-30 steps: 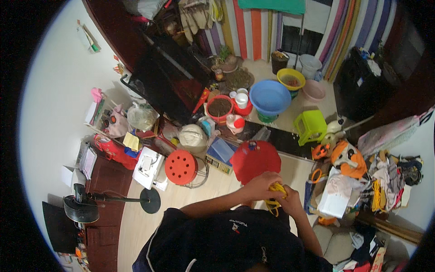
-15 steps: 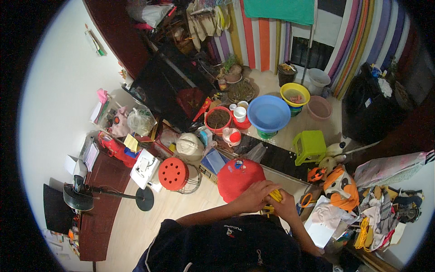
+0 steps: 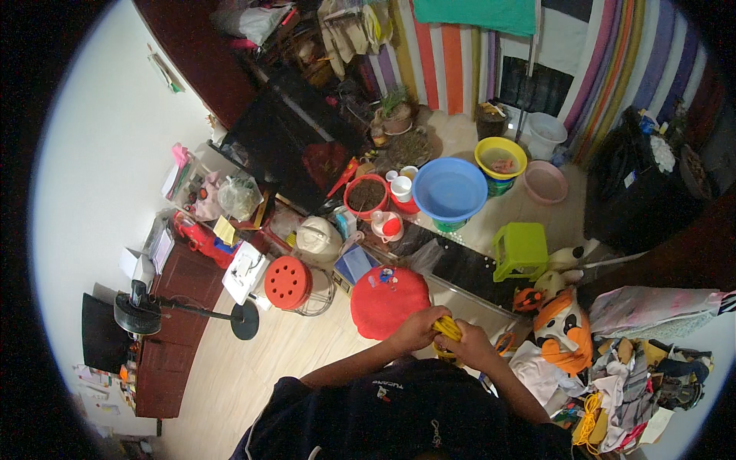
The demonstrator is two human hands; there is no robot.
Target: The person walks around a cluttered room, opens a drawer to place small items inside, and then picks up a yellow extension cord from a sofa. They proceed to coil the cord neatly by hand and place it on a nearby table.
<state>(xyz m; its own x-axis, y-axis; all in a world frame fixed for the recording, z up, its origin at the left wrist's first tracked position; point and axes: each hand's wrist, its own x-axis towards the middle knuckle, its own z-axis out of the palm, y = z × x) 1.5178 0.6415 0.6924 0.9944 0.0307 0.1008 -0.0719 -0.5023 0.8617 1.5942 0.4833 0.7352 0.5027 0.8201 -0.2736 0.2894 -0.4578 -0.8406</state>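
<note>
A bundle of yellow cord [image 3: 447,330] is held in front of my chest, between both hands. My left hand [image 3: 418,327] is closed around its left side. My right hand [image 3: 473,349] grips it from the right, fingers bent around it. Part of the yellow bundle also shows below my hands, and the rest is hidden by fingers. Just beyond my left hand stands a round stool with a red fabric cover [image 3: 389,300].
Left of the covered stool is a red stool with holes [image 3: 288,282]. Ahead stand a blue basin [image 3: 450,189], a yellow basin [image 3: 501,156] and a green stool [image 3: 521,251]. To the right lie an orange-and-white plush toy [image 3: 563,330] and piled clothes [image 3: 625,368]. A black fan [image 3: 138,313] stands left.
My left hand has lowered slightly and turned, uncovering more of the yellow cord. My right hand stays on the bundle. The whole view has shifted a little.
</note>
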